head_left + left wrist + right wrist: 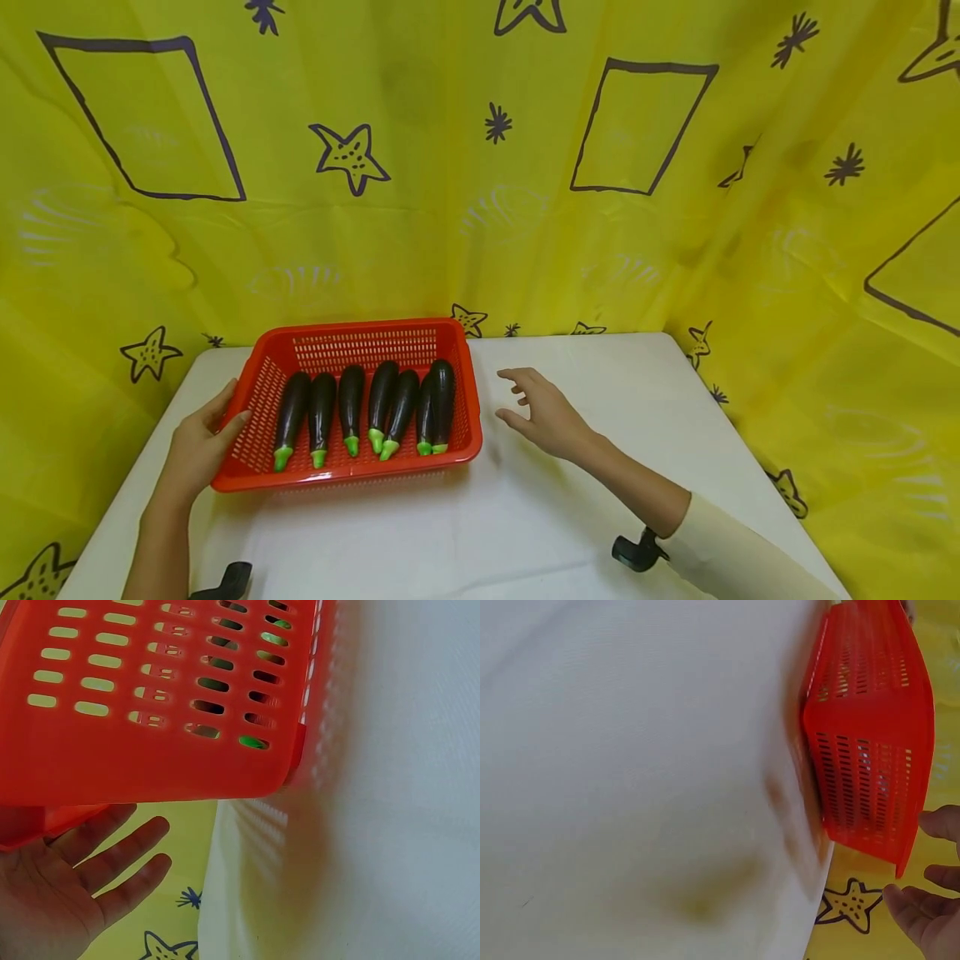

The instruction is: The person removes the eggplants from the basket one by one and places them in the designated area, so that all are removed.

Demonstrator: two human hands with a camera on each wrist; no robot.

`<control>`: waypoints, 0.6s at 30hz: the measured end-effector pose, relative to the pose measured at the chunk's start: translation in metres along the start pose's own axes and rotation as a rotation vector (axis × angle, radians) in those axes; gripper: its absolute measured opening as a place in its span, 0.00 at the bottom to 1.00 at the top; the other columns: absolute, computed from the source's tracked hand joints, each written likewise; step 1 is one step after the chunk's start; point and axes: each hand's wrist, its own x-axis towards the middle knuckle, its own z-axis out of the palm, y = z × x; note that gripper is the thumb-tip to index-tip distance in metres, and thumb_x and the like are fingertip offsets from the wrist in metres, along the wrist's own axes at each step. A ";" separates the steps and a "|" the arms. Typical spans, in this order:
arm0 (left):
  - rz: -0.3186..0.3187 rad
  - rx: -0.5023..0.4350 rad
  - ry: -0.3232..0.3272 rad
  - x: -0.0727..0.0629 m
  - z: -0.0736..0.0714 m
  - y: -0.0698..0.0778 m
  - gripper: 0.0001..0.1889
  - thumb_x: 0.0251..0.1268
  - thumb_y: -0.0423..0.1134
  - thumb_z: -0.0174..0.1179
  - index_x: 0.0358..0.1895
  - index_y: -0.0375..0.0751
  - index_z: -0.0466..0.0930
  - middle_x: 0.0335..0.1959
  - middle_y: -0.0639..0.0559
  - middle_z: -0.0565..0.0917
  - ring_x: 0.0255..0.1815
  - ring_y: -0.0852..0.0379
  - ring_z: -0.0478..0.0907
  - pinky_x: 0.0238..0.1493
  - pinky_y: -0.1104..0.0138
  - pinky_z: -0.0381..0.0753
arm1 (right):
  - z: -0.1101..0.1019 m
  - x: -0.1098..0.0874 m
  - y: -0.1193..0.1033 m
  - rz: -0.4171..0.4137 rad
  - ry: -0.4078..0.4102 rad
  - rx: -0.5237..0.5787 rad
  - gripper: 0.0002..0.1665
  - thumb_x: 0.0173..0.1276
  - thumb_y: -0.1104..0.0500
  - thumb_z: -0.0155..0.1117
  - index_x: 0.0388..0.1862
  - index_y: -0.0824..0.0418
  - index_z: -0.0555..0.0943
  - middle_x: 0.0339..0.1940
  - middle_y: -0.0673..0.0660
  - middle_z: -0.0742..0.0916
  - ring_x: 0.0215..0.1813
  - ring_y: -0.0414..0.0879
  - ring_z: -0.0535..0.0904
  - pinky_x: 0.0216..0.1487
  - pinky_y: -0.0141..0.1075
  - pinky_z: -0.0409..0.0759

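Note:
A red plastic basket [345, 479] with slotted walls sits on the white table, with several dark eggplants [351, 404] with green stem ends lying side by side inside it. My left hand [197, 442] holds the basket's left rim, its thumb over the rim and its fingers along the outside. In the left wrist view, fingers [124, 859] of that hand spread out below the rim. To the right of the basket, my right hand [546, 410] hovers with loosely bent fingers. The right wrist view shows its fingertips [904, 904] close to the basket's rim, apart from it, holding nothing.
The white table [585, 525] extends in front of the basket and to its right. A yellow curtain [420, 242] printed with starfish and frames hangs behind and along both sides. Dark straps with mounts [637, 550] are on the wrists.

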 end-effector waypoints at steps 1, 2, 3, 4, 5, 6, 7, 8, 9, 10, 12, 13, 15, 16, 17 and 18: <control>-0.001 -0.003 0.000 0.000 0.000 0.000 0.35 0.86 0.46 0.51 0.83 0.33 0.49 0.74 0.18 0.62 0.61 0.28 0.72 0.34 0.80 0.78 | 0.001 0.002 -0.002 -0.006 0.002 0.004 0.35 0.71 0.60 0.74 0.73 0.65 0.73 0.68 0.62 0.79 0.58 0.62 0.83 0.56 0.53 0.86; -0.002 -0.006 0.000 0.000 0.000 0.000 0.35 0.86 0.46 0.51 0.83 0.33 0.49 0.74 0.18 0.62 0.60 0.29 0.73 0.33 0.79 0.79 | 0.003 0.003 -0.004 -0.014 0.004 0.010 0.34 0.71 0.61 0.75 0.72 0.66 0.73 0.67 0.63 0.80 0.58 0.62 0.83 0.56 0.53 0.86; -0.003 -0.004 0.002 0.000 0.000 0.000 0.35 0.86 0.46 0.51 0.83 0.33 0.49 0.74 0.18 0.62 0.57 0.32 0.74 0.33 0.78 0.80 | 0.004 0.005 -0.006 -0.021 0.008 0.012 0.34 0.71 0.61 0.75 0.72 0.66 0.74 0.67 0.63 0.80 0.57 0.62 0.83 0.56 0.52 0.87; -0.006 -0.004 -0.001 0.000 0.000 0.000 0.35 0.86 0.46 0.51 0.83 0.34 0.49 0.74 0.18 0.63 0.55 0.35 0.75 0.33 0.77 0.81 | 0.005 0.007 -0.008 -0.024 0.009 0.015 0.33 0.70 0.62 0.75 0.71 0.66 0.75 0.66 0.63 0.80 0.57 0.61 0.84 0.56 0.52 0.87; -0.009 -0.002 -0.001 0.000 -0.001 0.000 0.35 0.86 0.46 0.51 0.83 0.34 0.49 0.73 0.18 0.63 0.53 0.38 0.76 0.33 0.76 0.82 | 0.005 0.009 -0.010 -0.030 0.011 0.015 0.32 0.70 0.63 0.75 0.70 0.67 0.75 0.65 0.63 0.81 0.56 0.61 0.84 0.55 0.51 0.87; -0.011 0.002 0.000 0.000 -0.001 0.001 0.35 0.86 0.46 0.51 0.83 0.35 0.49 0.73 0.18 0.64 0.50 0.42 0.76 0.33 0.74 0.83 | 0.006 0.011 -0.013 -0.034 0.010 0.010 0.31 0.69 0.63 0.75 0.69 0.67 0.76 0.64 0.63 0.81 0.55 0.61 0.84 0.55 0.50 0.87; -0.013 0.003 -0.001 0.000 -0.001 0.001 0.35 0.85 0.46 0.51 0.83 0.35 0.49 0.72 0.18 0.64 0.49 0.44 0.76 0.33 0.74 0.84 | 0.006 0.014 -0.016 -0.035 0.003 0.007 0.31 0.69 0.63 0.75 0.68 0.67 0.77 0.64 0.62 0.81 0.55 0.60 0.85 0.55 0.50 0.87; -0.016 0.004 -0.004 0.000 -0.002 0.001 0.35 0.86 0.46 0.51 0.83 0.35 0.48 0.72 0.18 0.65 0.48 0.45 0.76 0.33 0.73 0.84 | 0.006 0.016 -0.018 -0.033 -0.005 0.003 0.30 0.69 0.64 0.76 0.67 0.67 0.77 0.63 0.62 0.81 0.54 0.60 0.85 0.55 0.49 0.87; -0.019 0.003 -0.007 0.000 -0.002 0.002 0.35 0.86 0.47 0.50 0.83 0.35 0.48 0.72 0.17 0.65 0.48 0.45 0.76 0.33 0.73 0.84 | 0.006 0.018 -0.021 -0.025 -0.015 -0.005 0.30 0.69 0.63 0.76 0.67 0.67 0.78 0.63 0.62 0.82 0.54 0.59 0.85 0.54 0.48 0.88; -0.022 0.000 -0.010 -0.001 -0.002 0.002 0.35 0.86 0.47 0.50 0.84 0.36 0.48 0.72 0.17 0.64 0.49 0.44 0.76 0.33 0.73 0.84 | 0.006 0.021 -0.023 -0.014 -0.025 -0.009 0.29 0.69 0.63 0.76 0.67 0.67 0.78 0.63 0.62 0.82 0.54 0.58 0.85 0.54 0.47 0.88; -0.023 -0.004 -0.009 0.000 -0.002 0.002 0.35 0.86 0.46 0.50 0.83 0.35 0.48 0.72 0.17 0.64 0.50 0.43 0.76 0.33 0.74 0.84 | 0.006 0.025 -0.028 0.004 -0.039 -0.023 0.29 0.68 0.63 0.77 0.66 0.66 0.79 0.63 0.61 0.82 0.53 0.56 0.86 0.53 0.45 0.88; -0.025 -0.007 -0.011 -0.001 -0.002 0.002 0.35 0.86 0.46 0.50 0.84 0.35 0.48 0.72 0.17 0.64 0.50 0.42 0.76 0.33 0.74 0.84 | 0.006 0.027 -0.030 0.013 -0.046 -0.024 0.29 0.68 0.62 0.77 0.66 0.66 0.79 0.63 0.61 0.82 0.53 0.56 0.86 0.53 0.45 0.88; -0.031 -0.013 -0.016 0.000 -0.001 0.003 0.35 0.86 0.46 0.50 0.84 0.36 0.47 0.73 0.17 0.63 0.51 0.41 0.76 0.33 0.74 0.84 | 0.005 0.031 -0.034 0.017 -0.054 -0.032 0.29 0.67 0.63 0.78 0.65 0.66 0.80 0.62 0.62 0.83 0.53 0.57 0.86 0.53 0.44 0.88; -0.031 -0.011 -0.016 0.000 -0.001 0.003 0.35 0.86 0.46 0.49 0.84 0.36 0.47 0.73 0.17 0.64 0.51 0.41 0.76 0.33 0.74 0.84 | 0.005 0.033 -0.036 0.014 -0.057 -0.033 0.28 0.67 0.64 0.78 0.65 0.67 0.80 0.62 0.62 0.83 0.53 0.58 0.86 0.53 0.44 0.88; -0.032 -0.010 -0.018 0.000 -0.001 0.003 0.35 0.86 0.46 0.49 0.84 0.36 0.47 0.73 0.17 0.64 0.51 0.41 0.76 0.33 0.74 0.84 | 0.005 0.035 -0.038 0.016 -0.063 -0.032 0.28 0.67 0.64 0.78 0.64 0.67 0.81 0.61 0.62 0.83 0.53 0.58 0.86 0.53 0.44 0.88; -0.033 -0.008 -0.019 -0.001 -0.001 0.003 0.35 0.86 0.46 0.49 0.84 0.36 0.47 0.73 0.17 0.64 0.51 0.40 0.76 0.33 0.73 0.84 | 0.005 0.037 -0.041 0.015 -0.071 -0.033 0.27 0.67 0.65 0.77 0.64 0.67 0.81 0.61 0.62 0.83 0.53 0.58 0.86 0.53 0.44 0.88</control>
